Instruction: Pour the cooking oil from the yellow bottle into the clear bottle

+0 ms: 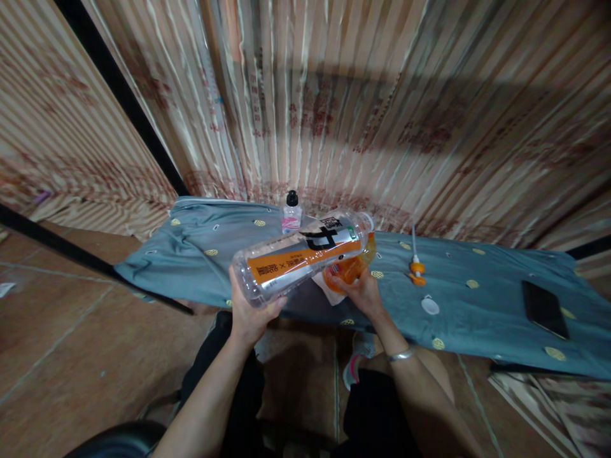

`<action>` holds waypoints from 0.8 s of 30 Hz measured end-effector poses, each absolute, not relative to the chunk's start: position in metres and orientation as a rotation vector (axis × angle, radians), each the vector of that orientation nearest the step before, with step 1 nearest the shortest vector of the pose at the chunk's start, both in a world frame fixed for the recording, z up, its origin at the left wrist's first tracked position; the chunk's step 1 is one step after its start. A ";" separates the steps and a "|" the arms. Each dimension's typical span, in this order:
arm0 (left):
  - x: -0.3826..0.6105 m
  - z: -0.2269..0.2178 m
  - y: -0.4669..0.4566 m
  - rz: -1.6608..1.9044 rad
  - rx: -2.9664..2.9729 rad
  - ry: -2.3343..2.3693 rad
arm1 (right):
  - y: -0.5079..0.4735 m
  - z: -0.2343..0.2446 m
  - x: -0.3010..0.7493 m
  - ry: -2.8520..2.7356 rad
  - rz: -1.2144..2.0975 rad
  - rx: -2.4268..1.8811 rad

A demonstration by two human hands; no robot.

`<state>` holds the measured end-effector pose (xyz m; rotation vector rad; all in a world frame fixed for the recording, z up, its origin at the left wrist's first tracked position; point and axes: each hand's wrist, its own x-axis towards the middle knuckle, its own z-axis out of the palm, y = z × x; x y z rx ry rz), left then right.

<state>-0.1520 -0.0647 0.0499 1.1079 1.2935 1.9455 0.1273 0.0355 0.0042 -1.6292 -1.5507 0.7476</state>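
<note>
My left hand [251, 316] grips the base of a large clear plastic bottle [300, 257] with an orange and silver label. The bottle is tilted, its mouth pointing right and away from me. Around a smaller orange bottle [351, 270] my right hand [363, 294] is closed, partly behind the large one. Their mouths are close together; whether they touch I cannot tell. An orange pump top [417, 272] with a straw lies on the cloth to the right, near a white round disc [430, 305]. A white tissue [329, 291] shows under the orange bottle.
A small clear bottle with a black cap [291, 213] stands at the back of the cloth-covered bench [453, 331]. Toward the right end lies a black phone [545, 309]. Striped curtains [334, 95] hang behind, and a dark metal pole [124, 95] slants at the left.
</note>
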 end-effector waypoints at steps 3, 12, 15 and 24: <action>-0.151 0.051 -0.065 1.928 1.098 1.259 | 0.036 0.004 0.127 -1.561 0.736 -1.654; -0.149 0.056 -0.065 1.960 1.009 1.242 | 0.035 0.007 0.127 -1.549 0.750 -1.612; -0.148 0.060 -0.066 1.946 1.006 1.248 | 0.035 0.006 0.126 -1.546 0.743 -1.611; -0.149 0.060 -0.065 1.928 1.008 1.272 | 0.034 0.010 0.123 -1.546 0.733 -1.618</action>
